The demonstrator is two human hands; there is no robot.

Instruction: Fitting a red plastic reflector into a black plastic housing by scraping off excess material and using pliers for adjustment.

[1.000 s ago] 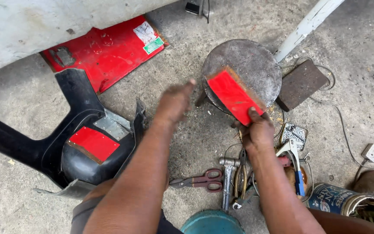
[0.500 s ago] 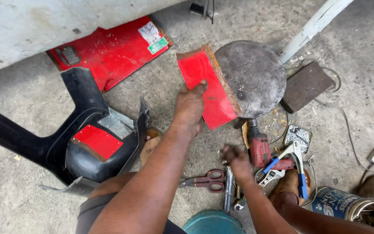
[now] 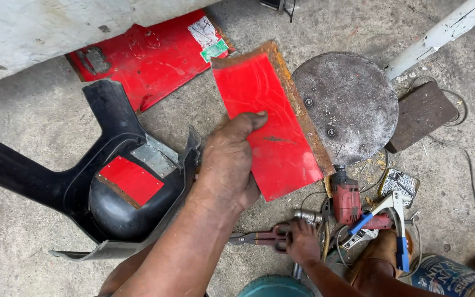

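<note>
1. Left hand (image 3: pixel 227 165): forearm reaching up from the lower edge, grip pinching the red rectangular sheet (image 3: pixel 268 124), thumb lying across its face.
2. Sheet: held tilted above the concrete floor (image 3: pixel 6 220), its rusty long edge beside the round metal disc (image 3: pixel 353 104).
3. Right hand (image 3: pixel 302 242): low, grip closed over the red-handled snips (image 3: pixel 259 237).
4. Hidden: snip handles under the palm; left fingers behind the sheet.

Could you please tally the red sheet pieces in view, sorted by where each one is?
Held in the left hand: 1, the red sheet
Lying on the concrete floor: 1, the red panel
Fixed on the black cover: 1, the red patch
Total: 3
</note>
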